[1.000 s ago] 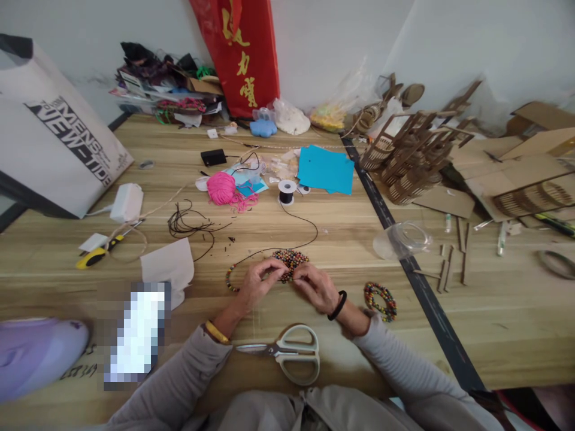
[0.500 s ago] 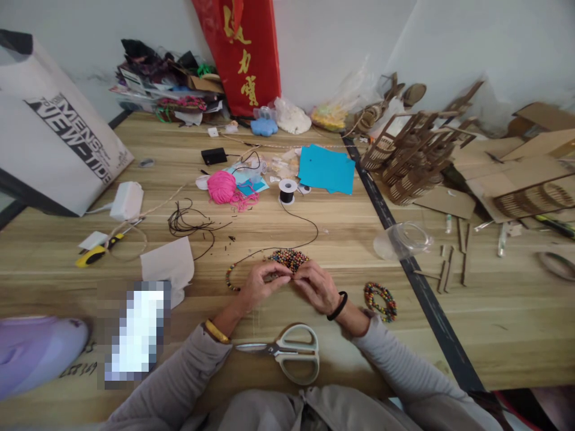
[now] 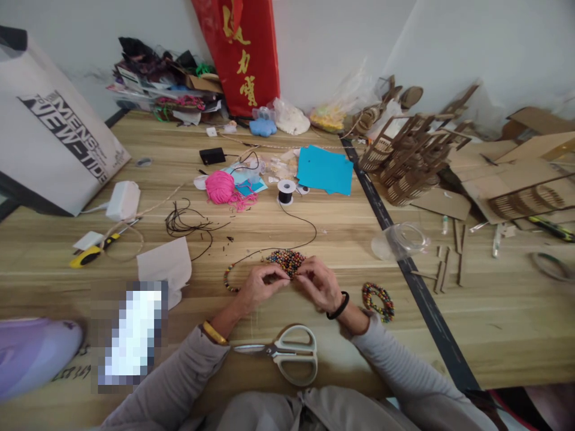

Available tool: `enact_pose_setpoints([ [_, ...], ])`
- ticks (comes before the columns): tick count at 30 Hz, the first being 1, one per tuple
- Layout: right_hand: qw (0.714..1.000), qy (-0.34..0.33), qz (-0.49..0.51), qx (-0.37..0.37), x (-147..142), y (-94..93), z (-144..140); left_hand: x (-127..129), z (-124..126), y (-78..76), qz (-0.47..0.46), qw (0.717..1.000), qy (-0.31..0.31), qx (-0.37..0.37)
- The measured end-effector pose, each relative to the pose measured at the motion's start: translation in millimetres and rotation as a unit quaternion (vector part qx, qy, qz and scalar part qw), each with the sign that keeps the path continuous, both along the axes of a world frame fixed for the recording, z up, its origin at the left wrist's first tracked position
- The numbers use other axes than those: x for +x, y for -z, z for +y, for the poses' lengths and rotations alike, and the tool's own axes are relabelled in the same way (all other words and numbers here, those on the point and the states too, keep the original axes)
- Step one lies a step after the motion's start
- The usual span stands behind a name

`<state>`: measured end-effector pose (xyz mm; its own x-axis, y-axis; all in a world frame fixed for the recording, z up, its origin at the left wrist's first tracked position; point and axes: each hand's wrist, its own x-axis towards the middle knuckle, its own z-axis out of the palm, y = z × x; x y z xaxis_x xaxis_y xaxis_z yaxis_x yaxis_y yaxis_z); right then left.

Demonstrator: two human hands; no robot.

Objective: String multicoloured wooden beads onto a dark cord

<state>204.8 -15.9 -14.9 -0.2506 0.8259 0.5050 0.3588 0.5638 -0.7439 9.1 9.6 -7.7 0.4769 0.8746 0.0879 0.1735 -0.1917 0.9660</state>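
My left hand (image 3: pixel 262 284) is closed in a pinch at the near edge of a pile of small multicoloured beads (image 3: pixel 286 261). A black cord (image 3: pixel 268 248) with a strung row of beads (image 3: pixel 228 279) curves to the left of this hand and runs under it; its end at the fingertips is barely visible. My right hand (image 3: pixel 320 284) pinches at the pile's right side, seemingly on a single bead, its fingertips close to the left ones. The cord leads back to a spool (image 3: pixel 286 192) beyond the pile. Light-handled scissors (image 3: pixel 287 353) lie in front of me.
A finished-looking coil of beads (image 3: pixel 378 301) lies right of my right hand. Leftward are cut black cords (image 3: pixel 188 225), white paper (image 3: pixel 165 263), a yellow cutter (image 3: pixel 90 255) and a blurred-out phone-like object (image 3: pixel 132 332). Farther back lie pink yarn (image 3: pixel 220 187) and blue sheets (image 3: pixel 326 170).
My fingertips have moved slightly apart, the right hand's fingers shifting a little away from the left. The whole view has drifted slightly; the things on the table stay put.
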Motion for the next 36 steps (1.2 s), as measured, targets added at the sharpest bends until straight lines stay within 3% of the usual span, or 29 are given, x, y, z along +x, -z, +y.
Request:
enact_pose_setpoints([
  [4, 0.991, 0.111, 0.041, -0.062, 12, -1.0, 8, 0, -1, -0.9, 0.0, 1.0, -0.021, -0.007],
  [8, 0.984, 0.141, 0.019, -0.108, 24, -2.1, 15, 0, 0, -2.1, -0.007, 0.999, -0.035, -0.002],
  [14, 0.992, 0.059, -0.055, -0.101, 33, -3.6, 18, -1, -1, -5.4, 0.009, 0.999, -0.027, 0.028],
  [21, 0.975, -0.064, -0.182, -0.108, 35, -8.4, 14, 1, -8, 3.9, 0.065, 0.989, 0.052, 0.119],
  [28, 0.953, -0.042, -0.283, -0.097, 30, -8.7, 12, 2, -9, 8.0, 0.126, 0.968, 0.101, 0.193],
  [36, 0.957, -0.023, -0.281, -0.066, 23, -1.5, 13, 2, -8, 9.3, 0.123, 0.965, 0.09, 0.211],
])
